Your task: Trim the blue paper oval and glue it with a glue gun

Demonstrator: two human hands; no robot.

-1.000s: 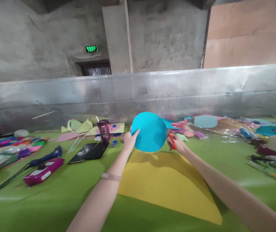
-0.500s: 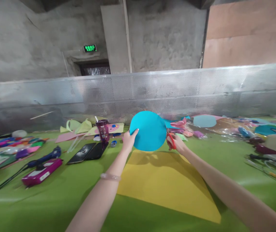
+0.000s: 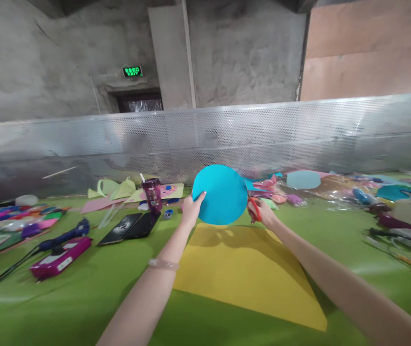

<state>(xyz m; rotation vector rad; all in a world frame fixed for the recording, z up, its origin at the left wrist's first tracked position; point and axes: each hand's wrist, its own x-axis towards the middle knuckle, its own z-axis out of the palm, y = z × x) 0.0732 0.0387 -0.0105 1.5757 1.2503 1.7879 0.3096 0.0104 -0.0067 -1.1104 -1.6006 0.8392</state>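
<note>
A round sheet of blue paper (image 3: 220, 194) is held up in front of me, above the table. My left hand (image 3: 192, 209) pinches its left edge, thumb on the near face. At its right edge, my right hand (image 3: 263, 212) grips red-handled scissors (image 3: 255, 209). The blades lie close to the paper's edge and are mostly hidden. A narrow blue strip of paper (image 3: 255, 185) sticks out to the right near the blades. Beneath both hands a large yellow sheet (image 3: 248, 274) lies on the green table (image 3: 126, 293).
Left of my arm are two dark phones or tablets (image 3: 129, 228), a purple cup with a straw (image 3: 152, 194), a magenta power strip (image 3: 61, 258) and a dark blue glue gun (image 3: 66, 235). Plastic bags and coloured craft pieces (image 3: 330, 185) lie back right. A perforated metal panel (image 3: 208, 139) borders the far edge.
The view has shifted very slightly. Both hands, the blue paper and the scissors stay in nearly the same place.
</note>
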